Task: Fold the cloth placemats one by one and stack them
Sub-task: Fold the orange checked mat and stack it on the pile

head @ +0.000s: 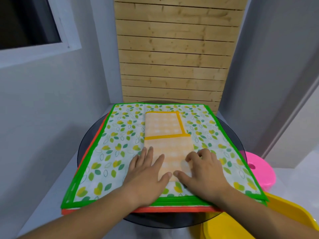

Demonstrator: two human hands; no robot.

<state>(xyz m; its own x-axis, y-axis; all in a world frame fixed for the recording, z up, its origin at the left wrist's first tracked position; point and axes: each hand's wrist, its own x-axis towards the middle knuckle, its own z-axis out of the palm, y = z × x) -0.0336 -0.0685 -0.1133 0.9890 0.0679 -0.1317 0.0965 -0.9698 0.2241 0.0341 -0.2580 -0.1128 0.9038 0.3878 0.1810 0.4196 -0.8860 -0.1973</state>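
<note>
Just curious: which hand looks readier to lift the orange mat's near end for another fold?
Probably the right hand: its fingers curl at a near corner of the orange mat, while the left hand lies flat on it.

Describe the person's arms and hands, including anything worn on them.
The left hand and right hand are bare, with no gloves, rings or watch visible. The forearms are bare too, with no sleeves in view.

A round dark glass table (164, 220) carries a stack of placemats (120, 140), an orange-edged mat (172, 209) lowest.
</note>
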